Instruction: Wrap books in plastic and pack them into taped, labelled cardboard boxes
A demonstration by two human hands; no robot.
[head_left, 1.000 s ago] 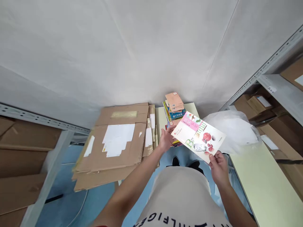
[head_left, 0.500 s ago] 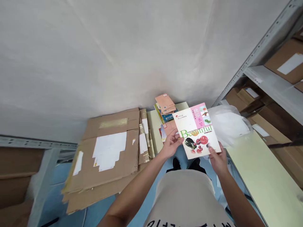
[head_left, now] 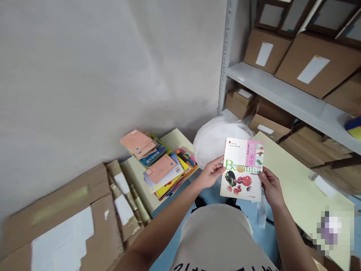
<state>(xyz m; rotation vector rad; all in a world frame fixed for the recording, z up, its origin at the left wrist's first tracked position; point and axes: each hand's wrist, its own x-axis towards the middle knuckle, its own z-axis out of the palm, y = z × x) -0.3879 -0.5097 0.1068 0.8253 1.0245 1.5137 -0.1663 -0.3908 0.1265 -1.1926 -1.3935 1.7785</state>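
A thin book [head_left: 241, 169] with fruit and the word "Beautiful" on its white and pink cover is held up in front of my body. My left hand [head_left: 211, 172] pinches its left edge, thumb on the cover and fingers mostly behind. On the right edge, my right hand [head_left: 271, 185] grips it the same way. To the left of the book, a pile of colourful booklets [head_left: 160, 169] lies on a pale table [head_left: 149, 195], with several pink booklets [head_left: 138, 143] on top at the back.
Flattened cardboard [head_left: 98, 222] is stacked at the lower left. A white plastic bag [head_left: 217, 135] bulges behind the book. At right stand a pale yellow-green table [head_left: 293, 177] and a metal shelf [head_left: 282, 88] bearing cardboard boxes [head_left: 316, 64]. A blurred-out patch covers the lower right.
My view has swung to the right, bringing more of the shelf and right table into sight. The book is now more upright, and both hands still hold it; my right hand sits higher along its edge.
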